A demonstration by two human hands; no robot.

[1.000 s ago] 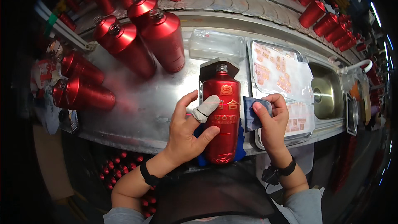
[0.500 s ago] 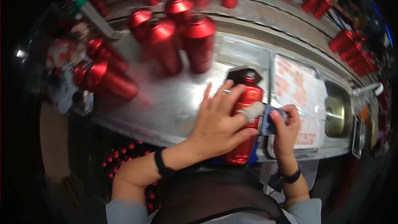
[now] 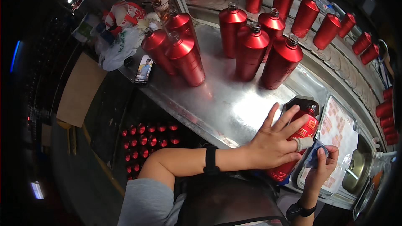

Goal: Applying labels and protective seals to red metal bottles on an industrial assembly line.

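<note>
A red bottle (image 3: 286,169) with gold print lies tilted at the front right of the metal counter, its neck against a dark angular holder (image 3: 302,101). My left hand (image 3: 274,144) rests over it with fingers spread, palm down. An off-white cover (image 3: 304,143) wraps one of its fingertips, which presses on the bottle's side. At the bottle's right side, my right hand (image 3: 327,163) pinches a thin dark blue piece (image 3: 314,155) between thumb and fingers. The piece touches or nearly touches the bottle; its exact kind is unclear.
Right of the bottle, a tray (image 3: 300,180) bears white sheets with reddish prints, beside a sink (image 3: 356,171). Several red bottles (image 3: 251,52) stand on the counter (image 3: 217,104), others along the conveyor (image 3: 335,58). A phone (image 3: 143,70) and plastic bags (image 3: 121,48) lie left.
The view has swung to the left, so the counter and hands appear farther right. Both hands stay at the same bottle, and the blue piece is still in my right hand.
</note>
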